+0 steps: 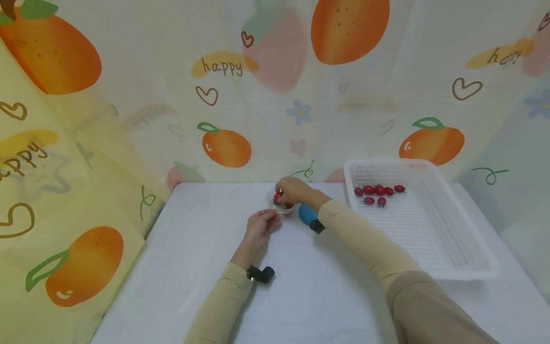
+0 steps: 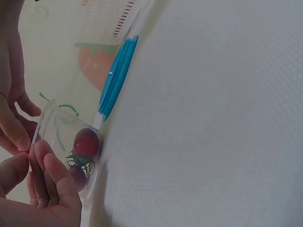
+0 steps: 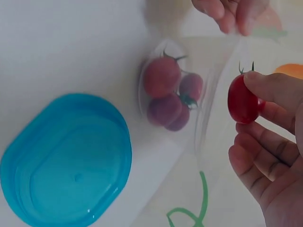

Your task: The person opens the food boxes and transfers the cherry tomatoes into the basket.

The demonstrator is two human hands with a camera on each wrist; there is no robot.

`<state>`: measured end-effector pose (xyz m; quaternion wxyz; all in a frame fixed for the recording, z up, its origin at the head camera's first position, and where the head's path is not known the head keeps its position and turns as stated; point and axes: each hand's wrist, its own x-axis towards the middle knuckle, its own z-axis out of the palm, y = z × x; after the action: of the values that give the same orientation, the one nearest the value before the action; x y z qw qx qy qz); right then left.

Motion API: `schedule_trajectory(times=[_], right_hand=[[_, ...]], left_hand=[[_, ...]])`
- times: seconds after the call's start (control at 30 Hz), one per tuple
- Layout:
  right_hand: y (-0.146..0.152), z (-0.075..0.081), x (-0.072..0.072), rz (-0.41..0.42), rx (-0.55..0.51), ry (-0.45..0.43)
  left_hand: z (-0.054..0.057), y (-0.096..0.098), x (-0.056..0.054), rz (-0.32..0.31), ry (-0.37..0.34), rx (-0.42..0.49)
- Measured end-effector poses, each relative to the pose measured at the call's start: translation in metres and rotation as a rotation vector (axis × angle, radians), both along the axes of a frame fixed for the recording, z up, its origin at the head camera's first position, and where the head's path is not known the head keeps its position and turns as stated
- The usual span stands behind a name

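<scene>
A cherry tomato point(image 3: 242, 100) with a green stem is pinched between thumb and fingers of my right hand point(image 1: 294, 189), over the mouth of a small clear plastic container point(image 1: 284, 210). Another bit of red shows behind that tomato in the right wrist view. My left hand point(image 1: 261, 224) pinches the container's near rim between thumb and fingers. Inside the container lie several cherry tomatoes point(image 3: 162, 78), seen through its wall. A blue lid point(image 3: 75, 161) lies on the table beside the container, partly hidden under my right wrist in the head view.
A white plastic basket point(image 1: 429, 248) with slotted walls stands on the right of the table. Several cherry tomatoes point(image 1: 379, 189) lie toward its back left. The white-covered table point(image 1: 180, 248) meets a fruit-printed curtain point(image 1: 266, 110) at the back.
</scene>
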<state>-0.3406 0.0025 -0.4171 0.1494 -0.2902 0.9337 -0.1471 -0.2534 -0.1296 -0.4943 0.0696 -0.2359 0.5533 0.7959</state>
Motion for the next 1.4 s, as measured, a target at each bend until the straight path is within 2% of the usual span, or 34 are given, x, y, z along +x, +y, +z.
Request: schedule_trajectory(times=[0.23,0.47,0.9,1.4], right_hand=[[0.015,0.005,-0.008,0.022,-0.04,0.018],[0.032,0.019,-0.01,0.03,-0.111,0.032],[0.071,0.048,-0.016,-0.026,-0.13,0.086],[0.132,0.066,-0.016,-0.114,-0.172,0.14]], left_hand=[[-0.001,0.001,-0.001,0.006,-0.021,-0.02],[-0.002,0.003,-0.001,0.004,-0.012,-0.033],[-0.001,0.002,-0.001,0.007,-0.006,-0.033],[-0.001,0.003,-0.002,0.013,-0.035,-0.017]])
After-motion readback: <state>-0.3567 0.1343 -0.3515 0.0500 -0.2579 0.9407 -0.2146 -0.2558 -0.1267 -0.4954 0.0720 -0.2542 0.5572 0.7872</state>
